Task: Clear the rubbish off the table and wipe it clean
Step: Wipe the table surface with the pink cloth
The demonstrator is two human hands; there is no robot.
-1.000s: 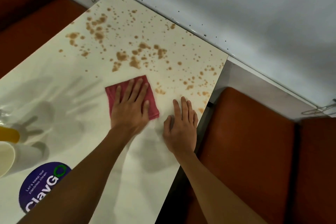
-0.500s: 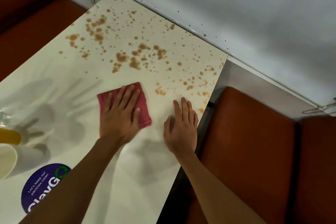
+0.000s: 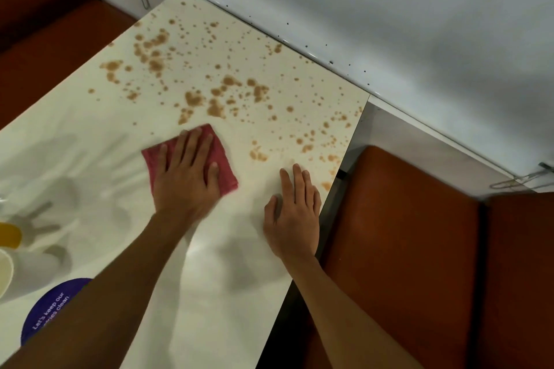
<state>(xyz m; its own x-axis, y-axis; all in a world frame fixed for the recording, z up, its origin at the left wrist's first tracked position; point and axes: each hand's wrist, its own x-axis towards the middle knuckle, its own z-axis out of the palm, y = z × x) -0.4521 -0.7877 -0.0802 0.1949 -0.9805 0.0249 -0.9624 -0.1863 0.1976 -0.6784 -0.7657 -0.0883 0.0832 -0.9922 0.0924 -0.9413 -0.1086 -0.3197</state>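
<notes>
A cream table [image 3: 209, 278] carries many brown splash stains [image 3: 215, 108] over its far half, up to the wall and the right edge. My left hand [image 3: 186, 180] lies flat with spread fingers on a folded red cloth [image 3: 227, 174], pressing it onto the table just in front of the stains. My right hand [image 3: 292, 213] rests flat on the bare tabletop near the right edge, fingers straight, holding nothing. The near half of the table looks free of stains and shiny.
At the left edge a white cup [image 3: 6, 275] lies beside a yellow object [image 3: 9, 235]. A purple round sticker [image 3: 48, 308] is on the table near my left forearm. Orange bench seats [image 3: 404, 249] flank the table; a grey wall runs behind.
My left hand has slid the red cloth to the left across the table. My right hand has stayed in place near the right edge.
</notes>
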